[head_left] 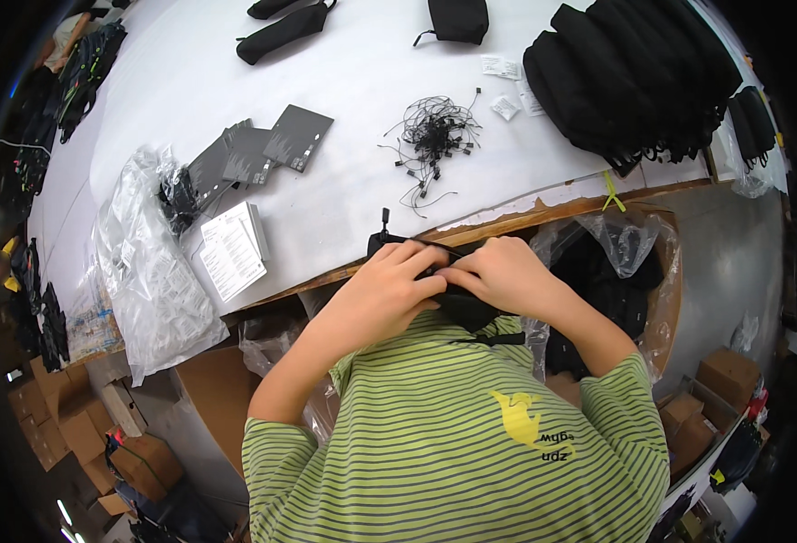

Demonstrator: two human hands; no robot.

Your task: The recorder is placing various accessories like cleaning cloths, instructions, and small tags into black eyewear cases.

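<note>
At the table's near edge, both hands are on a black pouch (pixel 471 313) held close against my body. My left hand (pixel 400 282) has its fingers curled over the pouch's upper edge, and my right hand (pixel 512 276) pinches the same edge just beside it. The fingertips of the two hands nearly meet, and whatever small part lies between them is hidden. A black zipper pull (pixel 385 220) sticks up at the pouch's left end. Past the hands, a tangled pile of black tag strings (pixel 438 129) with small fasteners lies on the white table (pixel 353 195).
Dark printed cards (pixel 299 138), a stack of white leaflets (pixel 233 252) and a plastic bag of white packets (pixel 159 281) lie left. Black pouches (pixel 634 72) are heaped at right, with small white sachets (pixel 504 108) beside them. An open carton (pixel 661 299) stands below the table edge.
</note>
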